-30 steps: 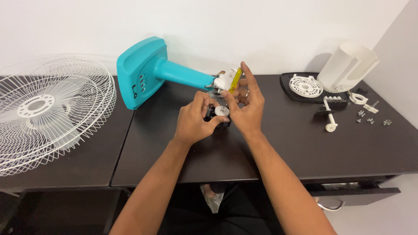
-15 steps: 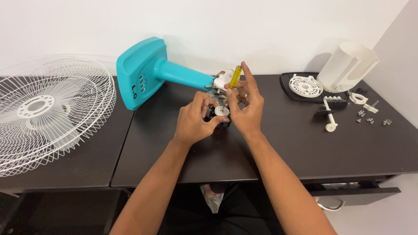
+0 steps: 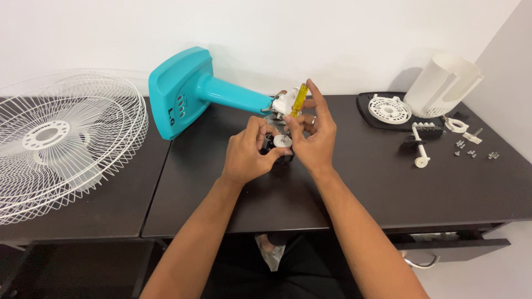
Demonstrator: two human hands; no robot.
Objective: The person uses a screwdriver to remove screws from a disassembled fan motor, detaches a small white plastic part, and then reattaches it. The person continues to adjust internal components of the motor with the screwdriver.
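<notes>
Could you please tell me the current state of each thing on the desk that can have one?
Teal fan stand: lying on its side, base toward the wall.
Fan motor: uncovered, gripped by the left hand.
Yellow screwdriver: held tilted in the right hand, tip at the motor.
Wire fan guard: detached, lying on the desk.
White motor cover: removed, tilted.
Screws: loose, scattered.
Drawer: partly open.
</notes>
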